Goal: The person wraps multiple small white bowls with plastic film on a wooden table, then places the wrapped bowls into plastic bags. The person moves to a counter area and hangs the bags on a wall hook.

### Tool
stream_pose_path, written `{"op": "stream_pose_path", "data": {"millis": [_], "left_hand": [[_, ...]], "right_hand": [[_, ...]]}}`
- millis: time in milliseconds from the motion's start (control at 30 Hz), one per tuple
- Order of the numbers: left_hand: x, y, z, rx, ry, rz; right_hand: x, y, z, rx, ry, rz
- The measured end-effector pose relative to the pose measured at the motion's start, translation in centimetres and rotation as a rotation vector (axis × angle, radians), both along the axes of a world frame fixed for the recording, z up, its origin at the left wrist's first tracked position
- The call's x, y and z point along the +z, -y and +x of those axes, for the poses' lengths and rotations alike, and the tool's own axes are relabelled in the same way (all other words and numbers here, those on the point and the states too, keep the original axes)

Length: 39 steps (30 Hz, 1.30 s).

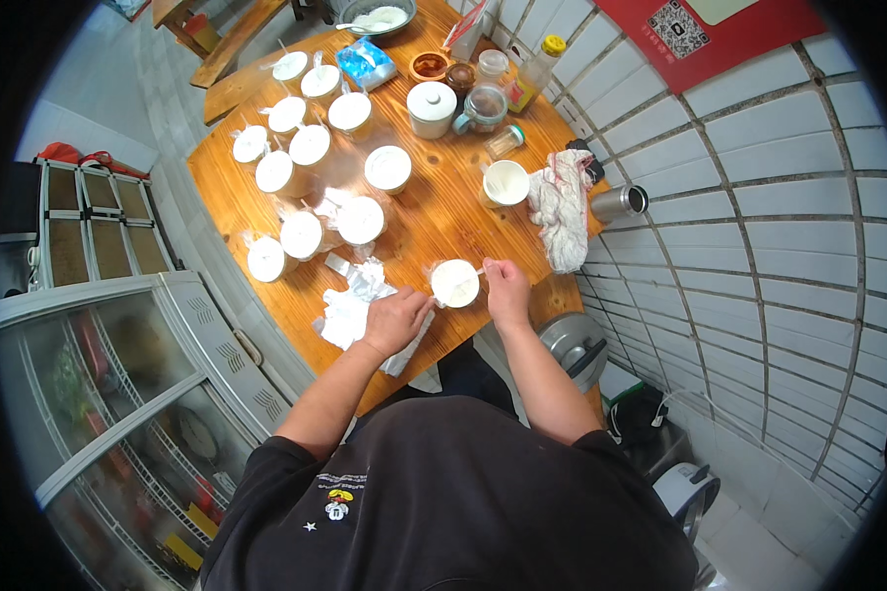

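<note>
A white-topped round tub (455, 284) with clear plastic wrap around it stands near the table's front edge, between my hands. My left hand (398, 319) pinches at the lower left of its rim, partly over a crumpled pile of white plastic bags (351, 299). At the tub's right side, the fingertips of my right hand (507, 289) are closed on a bit of the clear wrap or a small strip; which one I cannot tell. Several similar wrapped tubs (361, 220) stand on the left half of the table. An uncovered paper tub (506, 183) stands farther back on the right.
The wooden table (443, 221) meets a white tiled wall. At its back are a metal bowl of white powder (378, 18), a blue packet (366, 64), a lidded white jar (432, 109) and a bottle (536, 74). A cloth (562, 210) and steel tumbler (619, 202) are right.
</note>
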<state>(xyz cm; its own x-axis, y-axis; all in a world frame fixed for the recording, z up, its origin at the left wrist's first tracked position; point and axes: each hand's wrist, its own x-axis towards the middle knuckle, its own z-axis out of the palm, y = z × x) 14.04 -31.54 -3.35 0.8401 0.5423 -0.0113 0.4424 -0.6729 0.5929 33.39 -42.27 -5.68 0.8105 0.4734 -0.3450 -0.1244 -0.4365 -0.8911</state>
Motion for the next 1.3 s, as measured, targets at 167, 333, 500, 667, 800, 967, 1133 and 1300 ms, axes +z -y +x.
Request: {"op": "stream_pose_path", "data": {"millis": [167,333,500,667,800,967,1133,1300], "left_hand": [[2.0,-2.2,1.1,0.043,-0.057,-0.583],[5.5,-6.4,5.6,-0.135,-0.253,-0.425],[7.8,-6.8,9.4,-0.269,-0.258,-0.228],[6.9,-3.6,6.8,-0.041,0.063,0.107],[5.0,0.2,4.7,0.224,0.016,-0.089],[3.4,1.4,6.1,0.235,0.216,-0.051],[2.7,1.6,6.4,0.241,0.128,-0.121],[1.5,0.7,7.1,0.220,0.108,-0.622]], "right_hand": [[2.5,1.4,0.1,0.071,-0.342,0.173],[4.4,1.5,-0.1,0.340,-0.345,0.202],[3.7,0.1,-0.3,0.451,-0.334,0.224],[3.4,-0.7,0.4,0.444,-0.179,0.095],[4.8,-0.6,0.9,0.463,-0.125,-0.014],[6.6,-0.8,1.0,0.511,0.205,-0.048],[7.3,-0.6,0.9,0.509,0.263,-0.026],[6.5,-0.6,1.2,0.525,0.364,-0.005]]}}
